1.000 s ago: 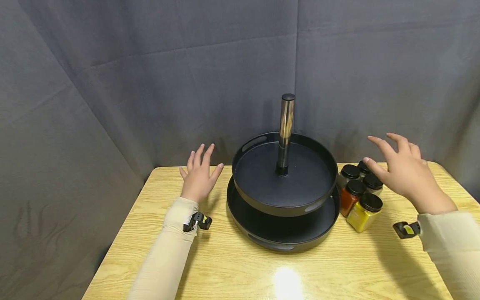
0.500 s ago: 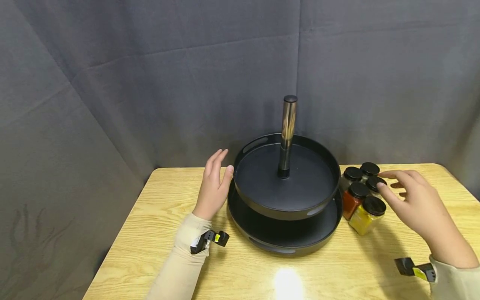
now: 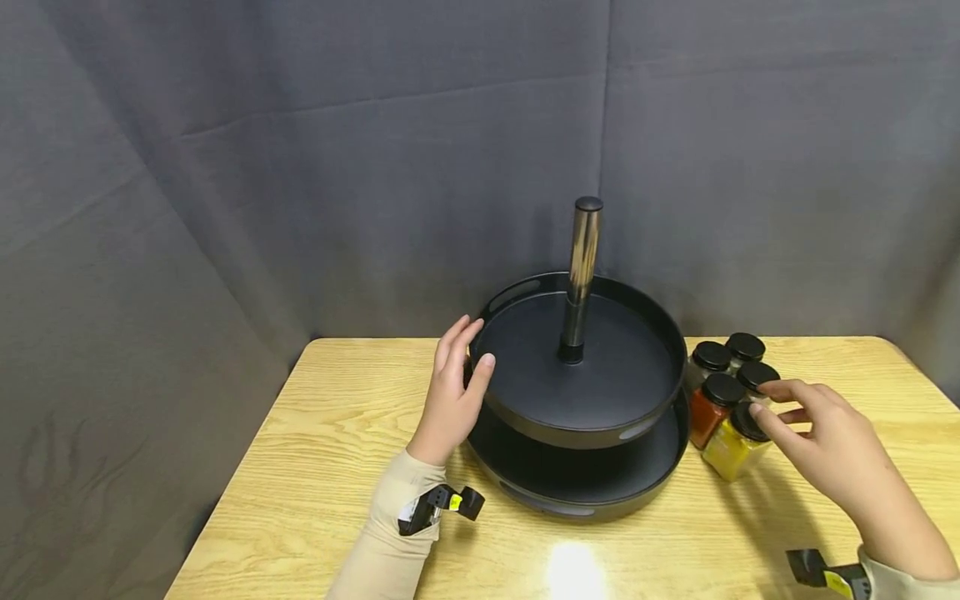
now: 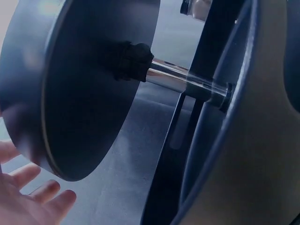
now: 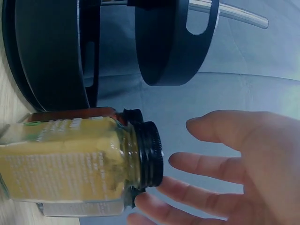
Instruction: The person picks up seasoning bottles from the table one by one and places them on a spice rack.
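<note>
A two-tier black round tray stands on the table, with its upper tray above a wider lower tray and a shiny post rising through the middle. My left hand is at the left rim of the upper tray, fingers extended; contact is unclear. To the right are several black-lidded square jars, including a yellow jar and a red-orange jar. Beside the yellow jar's lid, my right hand has its thumb and fingers spread, with nothing between them in the right wrist view.
The wooden table extends on both sides of the tray stand. Grey cloth hangs behind and to the left. Jars with paler contents, one lid at the back, stand close together beside the lower tray.
My left hand has moved right to the upper tray's rim. My right hand has come down and nearer, from above the back jars to the yellow jar's lid.
</note>
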Tool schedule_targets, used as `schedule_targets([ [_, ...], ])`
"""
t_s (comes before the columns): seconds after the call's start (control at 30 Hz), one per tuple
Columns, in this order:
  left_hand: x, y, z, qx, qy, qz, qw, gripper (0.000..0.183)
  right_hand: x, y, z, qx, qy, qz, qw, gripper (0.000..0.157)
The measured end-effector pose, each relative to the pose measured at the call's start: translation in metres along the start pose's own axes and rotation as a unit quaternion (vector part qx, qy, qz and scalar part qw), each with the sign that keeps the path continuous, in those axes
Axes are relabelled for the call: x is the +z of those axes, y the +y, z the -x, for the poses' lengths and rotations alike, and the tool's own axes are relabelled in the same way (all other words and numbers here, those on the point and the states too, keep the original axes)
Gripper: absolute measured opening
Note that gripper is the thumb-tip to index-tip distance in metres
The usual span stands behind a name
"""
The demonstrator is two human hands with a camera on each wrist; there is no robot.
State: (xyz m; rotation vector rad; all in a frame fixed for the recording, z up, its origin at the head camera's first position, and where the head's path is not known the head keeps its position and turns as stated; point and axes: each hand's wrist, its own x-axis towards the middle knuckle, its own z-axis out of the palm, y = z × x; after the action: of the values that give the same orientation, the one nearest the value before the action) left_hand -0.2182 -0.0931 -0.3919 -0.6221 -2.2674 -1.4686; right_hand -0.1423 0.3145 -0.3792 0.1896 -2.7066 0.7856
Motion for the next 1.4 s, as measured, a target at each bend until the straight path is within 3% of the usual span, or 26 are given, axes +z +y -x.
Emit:
schedule_targets([
  [0.3, 0.009, -0.003, 0.003, -0.004, -0.005, 0.014, 0.9999, 0.047, 0.004, 0.001, 0.003, 0.025, -0.030, 0.011, 0.999, 0.044],
  [0.7, 0.008, -0.006, 0.007, 0.005, 0.022, 0.002, 0.9997, 0.045, 0.012, 0.002, -0.003, 0.026, -0.055, 0.025, 0.998, 0.053],
  [1.0, 0.008, -0.005, 0.009, 0.018, 0.033, 0.001, 0.9993, 0.042, 0.014, 0.005, -0.004, 0.081, -0.109, 0.026, 0.990, 0.069],
  [1.4, 0.009, -0.005, 0.009, 0.032, 0.055, -0.007, 0.9979, 0.040, 0.014, 0.000, -0.004, 0.077, -0.109, 0.028, 0.991, 0.064],
])
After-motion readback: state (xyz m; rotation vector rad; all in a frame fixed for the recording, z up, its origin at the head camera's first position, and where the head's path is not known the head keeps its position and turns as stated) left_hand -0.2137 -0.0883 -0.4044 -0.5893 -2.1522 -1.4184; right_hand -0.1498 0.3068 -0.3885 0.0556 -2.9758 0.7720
